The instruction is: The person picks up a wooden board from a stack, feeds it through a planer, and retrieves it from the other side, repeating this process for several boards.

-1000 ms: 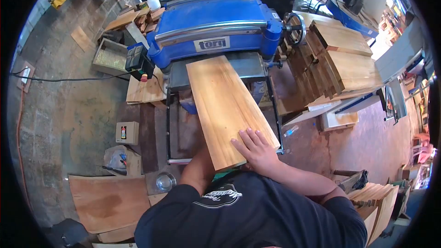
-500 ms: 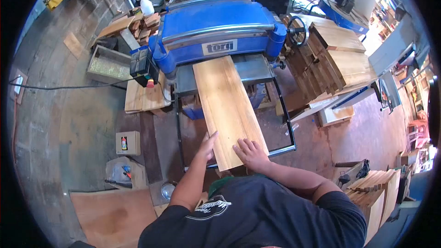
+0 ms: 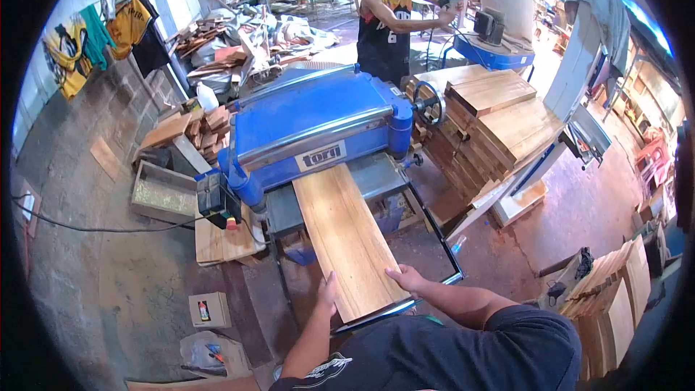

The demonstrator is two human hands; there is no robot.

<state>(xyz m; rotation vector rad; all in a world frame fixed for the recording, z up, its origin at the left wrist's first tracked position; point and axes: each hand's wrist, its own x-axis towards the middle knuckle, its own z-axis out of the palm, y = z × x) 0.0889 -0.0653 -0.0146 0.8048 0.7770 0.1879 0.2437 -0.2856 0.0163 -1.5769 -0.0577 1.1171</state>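
A wide wooden board (image 3: 342, 239) slopes away from me, its far end at the mouth of a blue thickness planer (image 3: 315, 119) marked "torq". My left hand (image 3: 328, 295) holds the board's left edge near its close end, the thumb lying along the side. On the opposite edge, my right hand (image 3: 407, 280) grips with the thumb on top and the fingers partly hidden beneath. The planer's metal bed (image 3: 380, 179) shows on both sides of the board. Whether the far end has gone under the planer's rollers is hidden.
Stacked boards (image 3: 507, 123) stand right of the planer, with more boards (image 3: 612, 311) at lower right. A black control box (image 3: 216, 199) and its cable (image 3: 108, 229) are on the left. Behind the planer, a co-worker (image 3: 391, 22) stands at another blue machine (image 3: 492, 54).
My view has tilted up, showing more of the planer and the co-worker. My right hand has gone from lying on the board's top to holding its right edge; the board's far end meets the planer.
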